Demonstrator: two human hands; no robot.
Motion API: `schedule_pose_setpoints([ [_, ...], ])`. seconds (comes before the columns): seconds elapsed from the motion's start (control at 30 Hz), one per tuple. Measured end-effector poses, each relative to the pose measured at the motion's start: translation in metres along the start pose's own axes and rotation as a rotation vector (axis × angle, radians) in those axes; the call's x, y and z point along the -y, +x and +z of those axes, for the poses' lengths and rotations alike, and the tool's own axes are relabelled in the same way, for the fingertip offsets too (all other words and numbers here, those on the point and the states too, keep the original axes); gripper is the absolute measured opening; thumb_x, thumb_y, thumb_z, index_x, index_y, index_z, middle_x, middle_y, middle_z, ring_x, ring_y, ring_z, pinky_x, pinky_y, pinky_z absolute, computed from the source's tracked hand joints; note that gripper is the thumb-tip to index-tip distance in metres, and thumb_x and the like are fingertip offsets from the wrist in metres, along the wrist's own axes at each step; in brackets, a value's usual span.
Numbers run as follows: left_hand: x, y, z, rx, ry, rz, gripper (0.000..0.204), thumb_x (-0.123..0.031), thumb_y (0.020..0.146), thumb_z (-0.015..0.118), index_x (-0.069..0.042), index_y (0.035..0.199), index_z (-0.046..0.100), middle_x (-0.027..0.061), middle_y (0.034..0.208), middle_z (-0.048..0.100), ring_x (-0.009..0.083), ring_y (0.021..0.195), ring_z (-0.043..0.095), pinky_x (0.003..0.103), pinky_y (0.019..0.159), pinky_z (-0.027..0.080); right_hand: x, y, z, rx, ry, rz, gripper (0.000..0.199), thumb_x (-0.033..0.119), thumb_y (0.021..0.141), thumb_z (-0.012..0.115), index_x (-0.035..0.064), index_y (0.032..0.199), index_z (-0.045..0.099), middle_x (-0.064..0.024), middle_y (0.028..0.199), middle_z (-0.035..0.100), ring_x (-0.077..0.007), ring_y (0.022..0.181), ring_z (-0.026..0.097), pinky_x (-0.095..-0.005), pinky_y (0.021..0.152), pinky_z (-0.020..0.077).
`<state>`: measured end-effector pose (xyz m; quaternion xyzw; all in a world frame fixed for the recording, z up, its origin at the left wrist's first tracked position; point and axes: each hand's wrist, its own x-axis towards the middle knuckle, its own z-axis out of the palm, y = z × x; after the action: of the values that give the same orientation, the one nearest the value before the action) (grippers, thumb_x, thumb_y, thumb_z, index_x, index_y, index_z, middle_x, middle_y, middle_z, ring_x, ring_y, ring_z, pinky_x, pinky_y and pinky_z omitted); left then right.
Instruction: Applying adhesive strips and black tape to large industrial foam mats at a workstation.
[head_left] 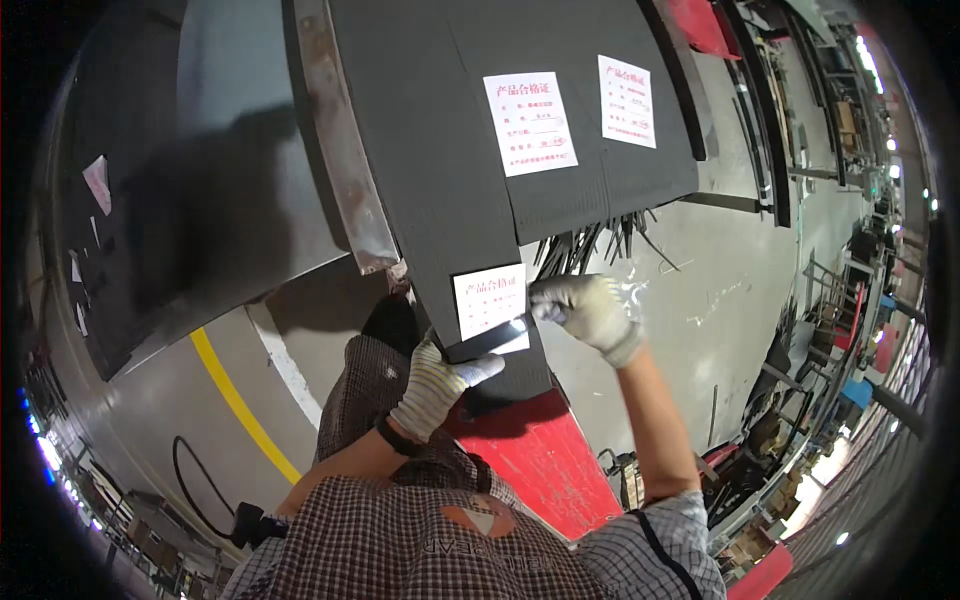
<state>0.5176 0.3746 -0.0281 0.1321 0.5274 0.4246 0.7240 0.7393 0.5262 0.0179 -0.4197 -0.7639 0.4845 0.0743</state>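
My left hand (pixel 440 385), in a whitish knit glove, is closed around the near end of a long black flat pack (pixel 425 200), its thumb lying along the top. A white label with red print (pixel 490 300) sits on that pack just ahead of the thumb. At the pack's right edge, beside the label, my right hand (pixel 592 312) is gloved too, with its fingers curled together. Whatever they pinch is too small or hidden to make out. Below the left thumb, part of another white label (pixel 515 343) shows on a black piece underneath.
Two more white labels (pixel 531 123) (pixel 627 101) lie on neighbouring black packs. Thin black strips (pixel 590 245) stick out from under their ends. A worn metal bar (pixel 345 140) runs along the left. A red surface (pixel 535 465) is below my hands, and a yellow line (pixel 240 400) marks the floor.
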Motion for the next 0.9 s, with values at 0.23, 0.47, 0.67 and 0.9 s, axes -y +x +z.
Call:
schedule_pose_setpoints([
  [0.23,-0.046,0.019,-0.010,0.090,0.076,0.218,0.068,-0.021,0.087,0.082,-0.003,0.142,0.046,0.0096,0.134,0.060,0.0193,0.120,0.060,0.035,0.100,0.053,-0.070,0.004,0.068,-0.258,0.257,0.447,0.020,0.021,0.096,0.066,0.0041,0.106,0.070,-0.0151,0.085,0.071,-0.0339,0.073,0.067,-0.0417,0.071,0.0552],
  [0.47,-0.028,-0.005,-0.007,0.009,0.737,0.336,0.064,-0.036,0.097,0.067,-0.003,0.145,0.043,0.0153,0.141,0.054,0.0277,0.129,0.053,0.042,0.110,0.045,0.067,-0.011,-0.005,0.305,-0.412,0.422,0.064,0.055,0.105,0.042,-0.0012,0.096,0.072,-0.0261,0.081,0.070,-0.0447,0.084,0.069,-0.0505,0.080,0.0538],
  [0.67,-0.033,0.004,0.007,0.013,0.098,0.107,0.052,-0.007,0.096,0.073,-0.004,0.139,0.045,0.0090,0.134,0.059,0.0211,0.113,0.062,0.033,0.093,0.058,0.042,-0.003,0.020,0.021,-0.610,0.258,0.073,0.068,0.098,0.047,-0.0009,0.086,0.069,-0.0254,0.078,0.068,-0.0448,0.076,0.068,-0.0520,0.067,0.0536],
  [0.9,-0.072,-0.029,-0.003,-0.213,0.281,0.048,0.059,-0.001,0.076,0.089,-0.005,0.121,0.051,0.0087,0.103,0.065,0.0148,0.092,0.065,0.036,0.078,0.061,0.115,-0.005,-0.016,-0.019,-0.076,0.078,0.029,0.030,0.098,0.061,0.0022,0.106,0.066,-0.0217,0.089,0.064,-0.0338,0.079,0.067,-0.0411,0.066,0.0548],
])
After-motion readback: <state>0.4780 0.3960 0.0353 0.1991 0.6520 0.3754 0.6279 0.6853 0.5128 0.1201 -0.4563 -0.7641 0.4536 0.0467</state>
